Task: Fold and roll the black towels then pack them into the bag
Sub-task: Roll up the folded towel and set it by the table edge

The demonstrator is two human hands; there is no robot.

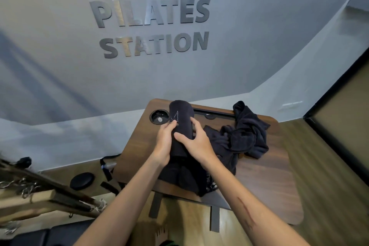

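A black rolled terry towel (180, 124) with a thin pale logo stitched on its side stands on end over the dark wood-grain table (265, 175), held between both hands. The left hand (164, 142) grips its left side with fingers curled round the roll; the right hand (196, 142) wraps the right side, thumb laid across the front. The roll's lower end meets a black fabric bag (185, 177) that lies at the table's near edge below the wrists; whether the roll is already inside it cannot be told. Just right of the hands, a crumpled heap of loose black towels (243, 134) sprawls across the table, touching the bag's side. Just left of the roll's top, a round black cup recess (158, 117) is sunk into the table. Behind, a grey wall carries the dark raised letters PILATES STATION (153, 28). Far left, a wooden exercise frame with metal chains (30, 187) stands on the floor.
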